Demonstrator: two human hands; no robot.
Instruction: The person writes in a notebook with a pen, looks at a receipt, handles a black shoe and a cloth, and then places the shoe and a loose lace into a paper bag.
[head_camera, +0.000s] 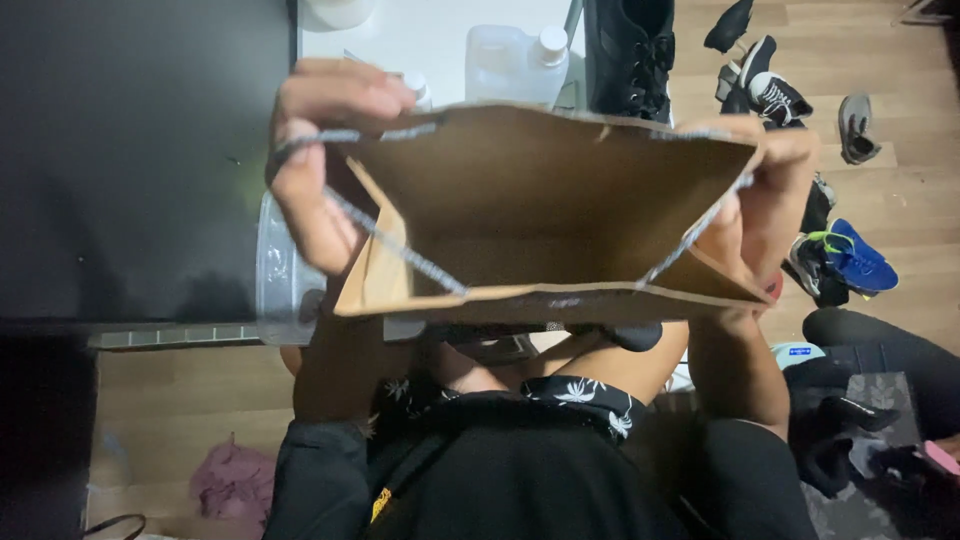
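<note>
Above the person's lap, a brown paper bag (545, 205) is held up with its open mouth facing the camera, the long axis of the opening running left to right. Left hand (325, 165) fingers pinch the left rim; right hand (765, 205) fingers grip the right rim. Scattered shoes (845, 258) lie on the wooden floor (900, 190).
</note>
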